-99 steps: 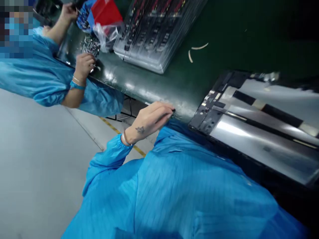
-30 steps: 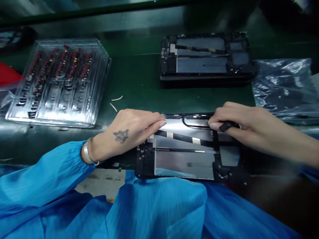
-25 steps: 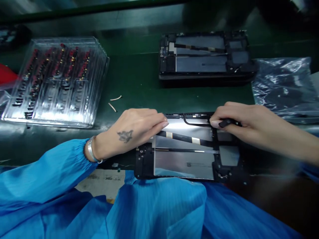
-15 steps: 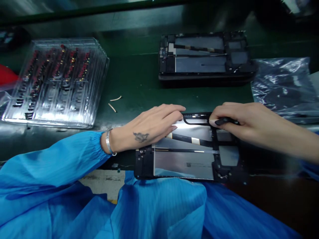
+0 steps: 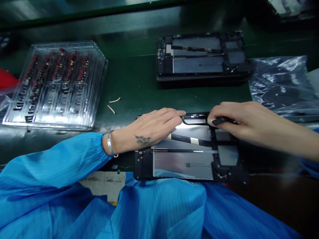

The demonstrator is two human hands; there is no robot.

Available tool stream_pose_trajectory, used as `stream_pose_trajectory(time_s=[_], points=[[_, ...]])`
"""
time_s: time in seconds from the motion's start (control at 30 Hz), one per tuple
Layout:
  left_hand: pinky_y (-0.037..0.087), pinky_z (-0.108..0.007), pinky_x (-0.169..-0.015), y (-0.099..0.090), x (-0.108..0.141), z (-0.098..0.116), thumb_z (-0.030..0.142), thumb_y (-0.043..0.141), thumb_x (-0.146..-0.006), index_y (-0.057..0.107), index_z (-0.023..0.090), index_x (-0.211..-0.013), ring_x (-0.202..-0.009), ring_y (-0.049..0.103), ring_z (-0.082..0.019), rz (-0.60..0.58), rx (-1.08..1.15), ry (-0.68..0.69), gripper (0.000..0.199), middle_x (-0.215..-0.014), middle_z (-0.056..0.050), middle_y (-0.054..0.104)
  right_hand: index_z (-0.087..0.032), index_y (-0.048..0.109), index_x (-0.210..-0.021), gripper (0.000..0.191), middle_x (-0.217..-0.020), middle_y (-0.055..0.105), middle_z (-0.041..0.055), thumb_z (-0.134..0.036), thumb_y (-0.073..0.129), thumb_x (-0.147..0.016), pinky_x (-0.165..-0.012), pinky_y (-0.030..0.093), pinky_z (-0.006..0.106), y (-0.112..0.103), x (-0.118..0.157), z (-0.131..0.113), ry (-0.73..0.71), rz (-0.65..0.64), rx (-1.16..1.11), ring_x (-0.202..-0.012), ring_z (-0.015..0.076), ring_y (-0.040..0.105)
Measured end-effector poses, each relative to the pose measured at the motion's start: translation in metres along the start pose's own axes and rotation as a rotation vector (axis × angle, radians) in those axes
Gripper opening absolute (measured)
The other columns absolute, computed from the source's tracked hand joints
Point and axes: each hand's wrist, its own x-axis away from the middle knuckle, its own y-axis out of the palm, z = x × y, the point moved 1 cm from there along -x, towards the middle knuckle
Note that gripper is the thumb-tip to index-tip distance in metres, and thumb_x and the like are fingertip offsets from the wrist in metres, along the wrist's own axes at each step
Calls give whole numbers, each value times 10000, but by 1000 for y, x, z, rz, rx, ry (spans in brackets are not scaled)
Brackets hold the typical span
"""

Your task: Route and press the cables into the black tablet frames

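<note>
An opened tablet [image 5: 183,164] lies at the bench's front edge against my clothing, its inside facing up, with silvery panels and dark ribbon cables. My left hand [image 5: 157,127] rests palm down across its upper left part, fingers stretched out to the right. At the tablet's upper right edge, my right hand [image 5: 231,118] is closed on a small black tool [image 5: 221,120]; its kind is hard to tell. Between the two hands, a thin curved black strip [image 5: 195,124] runs along the upper edge. My right fingertips hide where it ends.
Clear plastic trays [image 5: 50,122] holding rows of small red and black parts are stacked at left. More opened tablets [image 5: 196,66] form a pile behind. A plastic bag [image 5: 279,86] lies at right. Two short pale strips [image 5: 111,109] rest on the green bench mat [image 5: 134,76].
The view has shifted slightly. My left hand has slid a little right and down on the tablet, its fingers closer together. My right hand keeps its place at the upper edge with the black tool.
</note>
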Motion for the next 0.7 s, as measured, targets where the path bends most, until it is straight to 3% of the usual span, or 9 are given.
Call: stream_pose_trajectory(time_s=[0.1, 0.23, 0.47, 0.7], points=[[556, -411, -1080, 1, -1, -1, 105, 428, -1051, 593, 95, -1167, -1362, 565, -267, -8, -107, 37, 203, -1500, -166, 561, -258, 682, -816, 212, -799, 701, 57, -419, 570, -899, -599, 407, 352, 1, 0, 3, -29, 21, -33, -690, 245, 625], [560, -457, -1079, 2, -2, -3, 141, 395, -1077, 613, 78, -1178, -1318, 616, -300, 33, -268, 152, 249, -1454, -179, 605, -250, 704, -814, 285, -766, 680, 38, -488, 583, -913, -586, 391, 333, 1, 1, 2, 33, 41, -47, -636, 210, 597], [553, -452, -1087, -2, 0, -8, 134, 389, -1078, 542, 57, -1407, -1334, 615, -298, 16, -302, 200, 371, -1456, -197, 600, -225, 704, -782, 242, -712, 646, 27, -404, 576, -885, -562, 351, 305, 2, 1, -4, 101, 17, 34, -579, 170, 558], [548, -451, -1102, -3, 0, -7, 131, 399, -1078, 569, 75, -1411, -1351, 606, -293, 20, -328, 209, 378, -1471, -181, 590, -220, 698, -763, 172, -717, 640, 35, -309, 567, -830, -575, 333, 287, 4, -1, -7, 88, -10, 129, -611, 173, 554]])
